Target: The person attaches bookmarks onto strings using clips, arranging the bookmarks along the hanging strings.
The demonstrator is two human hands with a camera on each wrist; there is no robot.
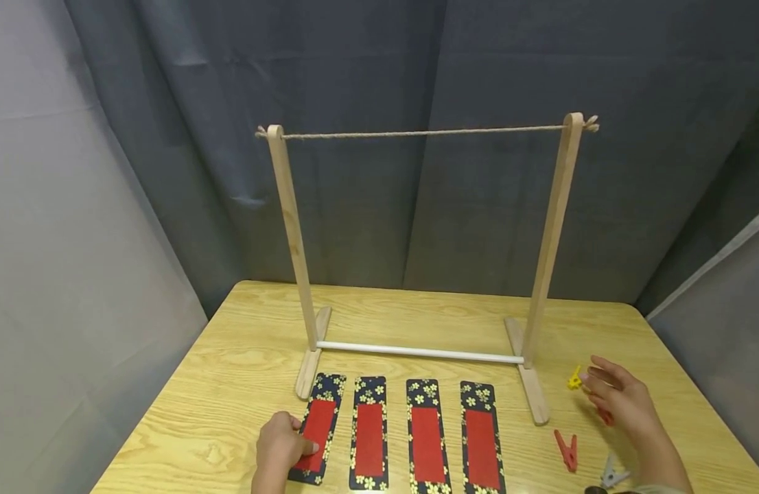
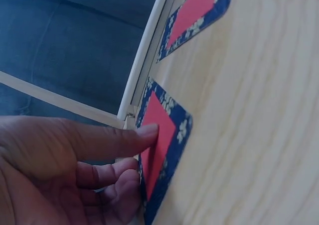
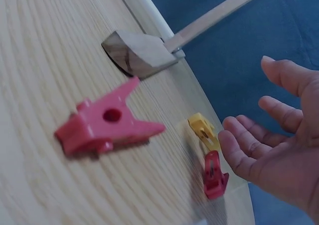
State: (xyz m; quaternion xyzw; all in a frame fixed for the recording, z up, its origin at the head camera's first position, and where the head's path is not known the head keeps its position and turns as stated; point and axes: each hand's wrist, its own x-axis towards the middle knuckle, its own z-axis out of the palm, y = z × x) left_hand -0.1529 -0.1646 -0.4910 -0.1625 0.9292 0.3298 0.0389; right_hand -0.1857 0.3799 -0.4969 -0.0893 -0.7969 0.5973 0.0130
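Left hand (image 1: 278,442) pinches the edge of the leftmost patterned card (image 1: 320,422), 7 o'clock in head view. Right hand (image 1: 626,403), 4 o'clock, fingers loosely spread, grips nothing; yellow clip (image 1: 574,379) at its 10 o'clock, contact unclear.

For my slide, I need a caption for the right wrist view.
The right hand near a yellow clip and a red clip, with another red clip in the foreground.

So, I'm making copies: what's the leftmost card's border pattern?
Yellow flowers on navy border, clearest in the head view.
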